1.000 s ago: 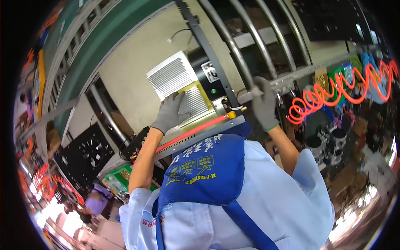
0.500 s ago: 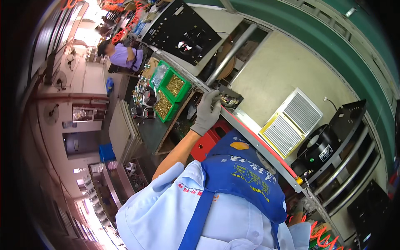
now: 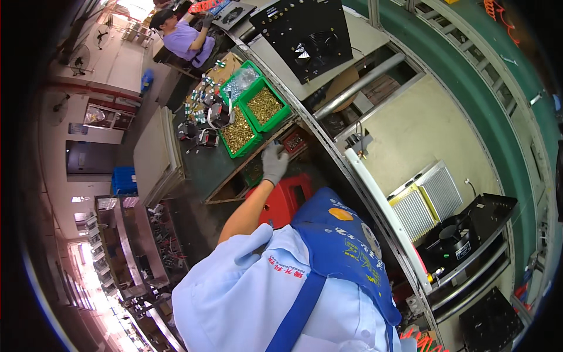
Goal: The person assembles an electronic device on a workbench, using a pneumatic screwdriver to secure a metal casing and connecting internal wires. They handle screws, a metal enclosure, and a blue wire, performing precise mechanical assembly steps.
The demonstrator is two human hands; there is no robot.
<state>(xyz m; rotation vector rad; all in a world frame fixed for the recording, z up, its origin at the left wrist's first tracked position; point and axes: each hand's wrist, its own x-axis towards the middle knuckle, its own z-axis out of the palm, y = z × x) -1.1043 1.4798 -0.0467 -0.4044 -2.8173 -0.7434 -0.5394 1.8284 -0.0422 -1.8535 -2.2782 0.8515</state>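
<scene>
Bench left: grey worktable (image 3: 153, 154) w/ small metal parts near its far corner; racks of parts lower left.
Far end: another person in purple top (image 3: 186, 36), seated at bench's far edge.
Green bins: two green bins (image 3: 253, 111) side by side on dark bench top, full of small brass-coloured bits; third bin behind w/ clear bags.
Left hand: grey-gloved left hand (image 3: 274, 164) stretched fwd at bench's near edge, fingers curled down onto small red tray (image 3: 293, 141) of tiny parts; touching its near rim, grip on any part — cannot tell.
Red tray pos: just beside near-right corner of green bins, at bench edge.
Below hand: red stool (image 3: 287, 202) under forearm.
Right hand: not seen.
Right side: black fan panel (image 3: 308, 32) on upper shelf; white vented units (image 3: 427, 199) on lower shelf, black fan unit (image 3: 463, 234) beside.
</scene>
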